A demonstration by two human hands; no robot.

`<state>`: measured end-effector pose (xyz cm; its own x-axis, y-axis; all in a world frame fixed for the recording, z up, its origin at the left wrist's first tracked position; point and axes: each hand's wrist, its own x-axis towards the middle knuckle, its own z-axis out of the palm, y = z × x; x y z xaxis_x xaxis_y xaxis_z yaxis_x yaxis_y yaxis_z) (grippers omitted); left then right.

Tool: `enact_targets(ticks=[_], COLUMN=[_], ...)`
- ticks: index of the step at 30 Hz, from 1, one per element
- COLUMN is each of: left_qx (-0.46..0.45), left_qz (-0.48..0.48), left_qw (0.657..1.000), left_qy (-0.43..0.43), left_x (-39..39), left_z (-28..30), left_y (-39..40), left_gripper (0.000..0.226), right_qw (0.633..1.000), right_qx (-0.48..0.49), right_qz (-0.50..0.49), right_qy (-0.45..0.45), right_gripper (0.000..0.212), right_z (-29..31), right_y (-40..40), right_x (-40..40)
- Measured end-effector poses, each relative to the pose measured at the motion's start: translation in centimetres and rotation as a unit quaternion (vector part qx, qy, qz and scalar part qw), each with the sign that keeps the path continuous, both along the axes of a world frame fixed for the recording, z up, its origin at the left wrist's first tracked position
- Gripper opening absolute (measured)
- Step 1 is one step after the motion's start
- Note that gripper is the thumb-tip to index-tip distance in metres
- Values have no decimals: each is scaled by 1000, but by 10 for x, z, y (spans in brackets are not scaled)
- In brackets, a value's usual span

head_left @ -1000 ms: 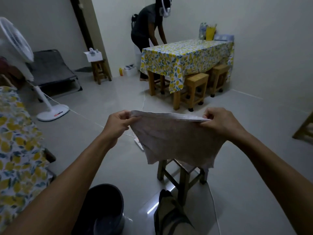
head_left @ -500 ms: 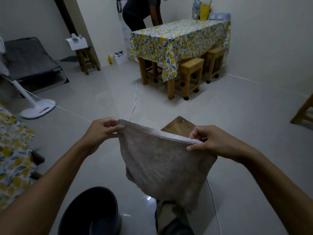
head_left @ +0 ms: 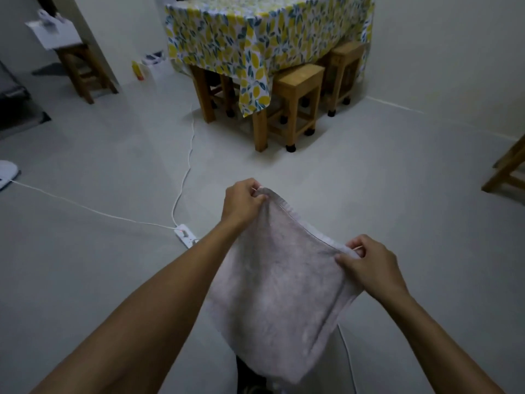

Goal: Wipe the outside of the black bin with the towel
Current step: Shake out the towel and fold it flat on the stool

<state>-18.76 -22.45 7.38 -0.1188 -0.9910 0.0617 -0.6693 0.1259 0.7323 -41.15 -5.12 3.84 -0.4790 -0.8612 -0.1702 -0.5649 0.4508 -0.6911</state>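
Note:
A pale grey towel (head_left: 281,291) hangs spread out in front of me, held by its top edge. My left hand (head_left: 241,201) pinches the far upper corner. My right hand (head_left: 369,265) pinches the near right corner, lower and closer to me. The towel slopes down from left to right and its lower corner hangs over something dark at the bottom edge. The black bin is not in view; my left forearm and the towel cover the floor where it stood.
A white power strip (head_left: 186,236) with cables (head_left: 184,172) lies on the grey floor ahead left. A table with a lemon-print cloth (head_left: 250,38) and wooden stools (head_left: 298,103) stands ahead. Another stool (head_left: 82,72) is far left, a chair leg (head_left: 508,169) at right.
The view has tilted down and shifted, so the bin and the stool under the towel have dropped out of sight. My left hand moved forward and my right hand came nearer, turning the towel.

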Motion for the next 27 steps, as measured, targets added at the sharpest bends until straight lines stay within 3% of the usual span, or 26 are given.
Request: enact_targets(ticks=[16, 20, 23, 25, 27], left_qx=[2, 18, -76, -129, -117], left_qz=[33, -20, -75, -110, -141], left_qw=[999, 1000, 990, 973, 953], left_qy=[-7, -5, -87, -160, -242], left_x=[-26, -30, -27, -23, -19], left_z=[-51, -65, -85, -98, -111], left_y=[-37, -11, 19, 31, 41], left_gripper=[17, 54, 52, 43, 46], right_qw=[998, 963, 950, 954, 957], right_qx=[1, -47, -112, -78, -28], right_qz=[-61, -28, 72, 115, 129], right_qy=[8, 263, 281, 265, 257], right_gripper=[21, 41, 43, 51, 63], right_z=[-39, -49, -59, -73, -85], right_y=[-20, -10, -2, -1, 0], right_x=[-17, 3, 35, 52, 61])
